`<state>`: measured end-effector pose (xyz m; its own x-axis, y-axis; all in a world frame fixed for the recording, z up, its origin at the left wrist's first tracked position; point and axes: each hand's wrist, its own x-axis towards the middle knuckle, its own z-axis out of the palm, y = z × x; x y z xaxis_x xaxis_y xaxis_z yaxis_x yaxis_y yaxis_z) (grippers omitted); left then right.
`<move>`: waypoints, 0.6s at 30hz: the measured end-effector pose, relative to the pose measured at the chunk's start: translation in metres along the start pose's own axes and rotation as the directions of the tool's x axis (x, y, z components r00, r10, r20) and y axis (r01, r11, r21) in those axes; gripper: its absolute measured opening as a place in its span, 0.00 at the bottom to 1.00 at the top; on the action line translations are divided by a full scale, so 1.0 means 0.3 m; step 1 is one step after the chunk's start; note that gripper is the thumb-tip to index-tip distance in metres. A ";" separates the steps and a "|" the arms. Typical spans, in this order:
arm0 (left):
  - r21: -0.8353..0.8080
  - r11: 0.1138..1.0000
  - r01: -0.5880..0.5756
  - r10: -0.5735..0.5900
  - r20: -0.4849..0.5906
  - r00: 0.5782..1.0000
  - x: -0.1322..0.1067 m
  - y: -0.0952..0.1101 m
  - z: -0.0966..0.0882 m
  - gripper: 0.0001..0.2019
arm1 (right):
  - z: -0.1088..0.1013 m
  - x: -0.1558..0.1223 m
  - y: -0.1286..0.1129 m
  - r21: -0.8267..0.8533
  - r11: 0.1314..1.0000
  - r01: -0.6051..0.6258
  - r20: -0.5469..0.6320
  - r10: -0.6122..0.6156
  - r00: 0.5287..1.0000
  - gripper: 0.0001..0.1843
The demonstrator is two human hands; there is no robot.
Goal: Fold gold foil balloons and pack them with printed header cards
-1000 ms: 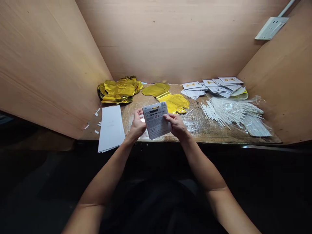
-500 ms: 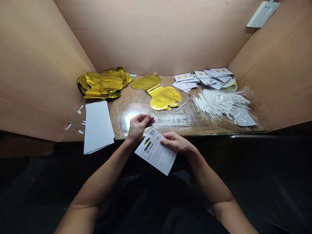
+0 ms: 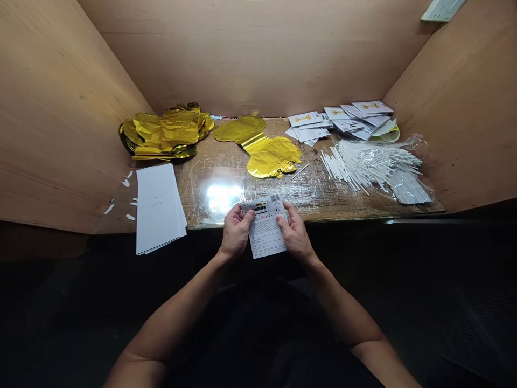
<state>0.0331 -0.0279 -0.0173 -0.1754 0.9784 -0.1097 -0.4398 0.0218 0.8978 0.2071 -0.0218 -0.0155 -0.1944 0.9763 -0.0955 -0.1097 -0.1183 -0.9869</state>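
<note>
My left hand point(image 3: 236, 231) and my right hand point(image 3: 294, 234) pinch the side edges of a white printed card point(image 3: 266, 231) with a barcode and small warning text. The card stands nearly upright over the front edge of the wooden table point(image 3: 319, 207). Beyond my hands, a gold foil balloon point(image 3: 258, 149) lies flat on the tabletop, and a heap of gold foil balloons point(image 3: 163, 133) sits further left. A stack of white paper sheets point(image 3: 159, 207) lies to the left of my left hand.
Several printed cards point(image 3: 337, 121) lie scattered at the back right, above a bundle of white plastic sticks point(image 3: 369, 164) in a plastic bag. Transparent film point(image 3: 218, 194) covers the tabletop. Wooden walls point(image 3: 60, 108) rise on three sides, with a wall socket point(image 3: 442, 9) top right.
The card has swung from a tilted position held by my right hand to nearly upright. My left hand, open before, now grips its left edge. The view has shifted slightly.
</note>
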 end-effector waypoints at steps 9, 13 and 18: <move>0.015 0.994 -0.108 0.109 -0.147 0.983 0.018 -0.041 0.003 0.21 | 0.024 -0.046 0.023 -0.201 0.967 0.155 -0.105 -0.178 0.978 0.29; 0.095 0.992 -0.087 0.105 -0.205 0.973 -0.002 -0.084 0.002 0.19 | 0.043 -0.061 0.036 -0.202 0.963 0.177 -0.174 -0.213 0.961 0.29; 0.024 0.999 0.045 -0.044 -0.043 0.998 -0.004 -0.040 -0.030 0.21 | 0.027 -0.067 0.044 -0.187 0.971 0.148 -0.177 -0.182 0.967 0.29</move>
<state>0.0306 -0.0311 -0.0318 -0.1937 0.9667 -0.1672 -0.4263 0.0705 0.9018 0.2018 -0.0444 -0.0255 0.0046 0.9979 0.0642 0.0468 0.0639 -0.9969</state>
